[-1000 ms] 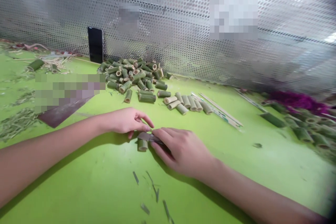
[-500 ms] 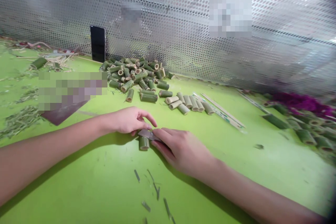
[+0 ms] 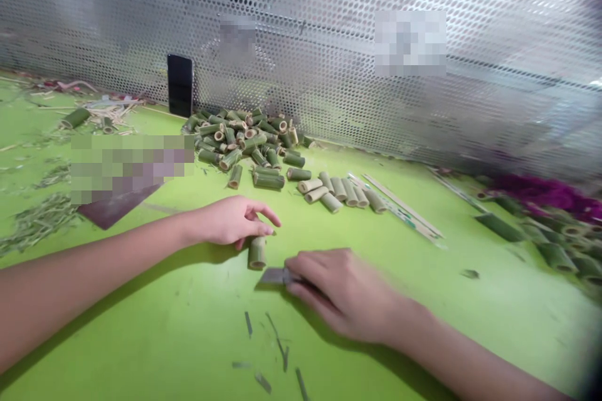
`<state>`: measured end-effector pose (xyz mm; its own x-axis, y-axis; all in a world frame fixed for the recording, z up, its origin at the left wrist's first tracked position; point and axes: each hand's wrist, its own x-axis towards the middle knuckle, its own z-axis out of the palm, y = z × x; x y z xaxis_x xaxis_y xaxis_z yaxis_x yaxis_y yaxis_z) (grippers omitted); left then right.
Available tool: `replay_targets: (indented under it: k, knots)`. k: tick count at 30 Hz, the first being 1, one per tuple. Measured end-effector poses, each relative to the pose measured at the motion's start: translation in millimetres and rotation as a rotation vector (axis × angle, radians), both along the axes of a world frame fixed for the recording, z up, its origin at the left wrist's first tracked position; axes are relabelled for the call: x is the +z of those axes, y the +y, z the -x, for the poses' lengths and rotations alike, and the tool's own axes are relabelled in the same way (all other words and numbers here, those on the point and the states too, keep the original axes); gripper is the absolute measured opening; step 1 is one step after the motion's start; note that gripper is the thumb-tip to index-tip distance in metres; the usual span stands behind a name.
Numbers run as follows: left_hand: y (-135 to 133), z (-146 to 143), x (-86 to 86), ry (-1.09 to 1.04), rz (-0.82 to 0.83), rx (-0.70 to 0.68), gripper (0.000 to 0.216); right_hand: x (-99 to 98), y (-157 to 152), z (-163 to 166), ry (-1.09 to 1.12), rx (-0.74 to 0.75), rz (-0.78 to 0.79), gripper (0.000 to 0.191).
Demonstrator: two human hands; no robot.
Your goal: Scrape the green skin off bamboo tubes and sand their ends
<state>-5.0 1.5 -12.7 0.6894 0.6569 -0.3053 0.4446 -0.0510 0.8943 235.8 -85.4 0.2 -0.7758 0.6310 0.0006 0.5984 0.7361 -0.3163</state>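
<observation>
A short bamboo tube [image 3: 257, 254] lies on the green tabletop [image 3: 179, 338], its open end facing me. At its far end my left hand [image 3: 237, 219] grips it, thumb and fingers bent around it and partly hidden. My right hand [image 3: 336, 291] is closed on the handle of a utility knife [image 3: 273, 276]. The broad grey blade points left, just in front of the tube and apart from it. Thin green shavings [image 3: 285, 351] are scattered on the table nearer to me.
Unpeeled bamboo pieces [image 3: 244, 138] are heaped at the back by an upright phone [image 3: 180, 84]. Paler peeled pieces [image 3: 350, 191] lie to their right beside thin sticks [image 3: 404, 207]. Larger tubes [image 3: 555, 257] and purple material [image 3: 555, 194] are far right. Behind stands a perforated metal panel [image 3: 320, 94].
My right hand has drawn the knife off the tube, toward me and to the right. My left hand stays at the tube. Another shaving now lies on the table.
</observation>
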Motion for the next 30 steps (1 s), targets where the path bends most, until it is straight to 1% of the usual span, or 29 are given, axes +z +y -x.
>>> replay_targets:
  k: [3, 5, 7, 10, 15, 19, 24, 27, 30]
  knots:
    - [-1, -3, 0.1, 0.003, 0.014, 0.011, 0.036, -6.5, 11, 2, -0.059, -0.152, -0.143, 0.025]
    - [-1, -5, 0.6, 0.013, 0.026, 0.014, 0.033, -9.2, 14, 6, -0.077, -0.183, -0.187, 0.025]
    - [-1, -7, 1.5, 0.03, 0.039, 0.023, 0.029, -10.4, 15, 11, -0.077, -0.18, -0.211, 0.025]
    - [1, -6, 3.6, 0.062, 0.046, 0.016, 0.029, -10.9, 13, 17, -0.084, -0.17, -0.24, 0.027]
    - [8, 3, 8.9, 0.116, 0.043, -0.099, 0.035, -10.4, 12, 17, -0.09, -0.155, -0.248, 0.026]
    - [11, 9, 12.9, 0.105, 0.07, -0.169, 0.043, -10.0, 12, 16, -0.084, -0.152, -0.237, 0.026]
    - [6, 7, 10.4, 0.053, 0.044, -0.146, 0.039, -10.0, 9, 17, -0.059, -0.147, -0.237, 0.024]
    - [6, 4, 6.4, 0.067, 0.042, -0.115, 0.037, -11.1, 9, 18, -0.027, -0.134, -0.231, 0.022]
    - [7, 3, 5.0, 0.088, 0.037, -0.113, 0.033, -11.6, 9, 20, -0.015, -0.131, -0.24, 0.021]
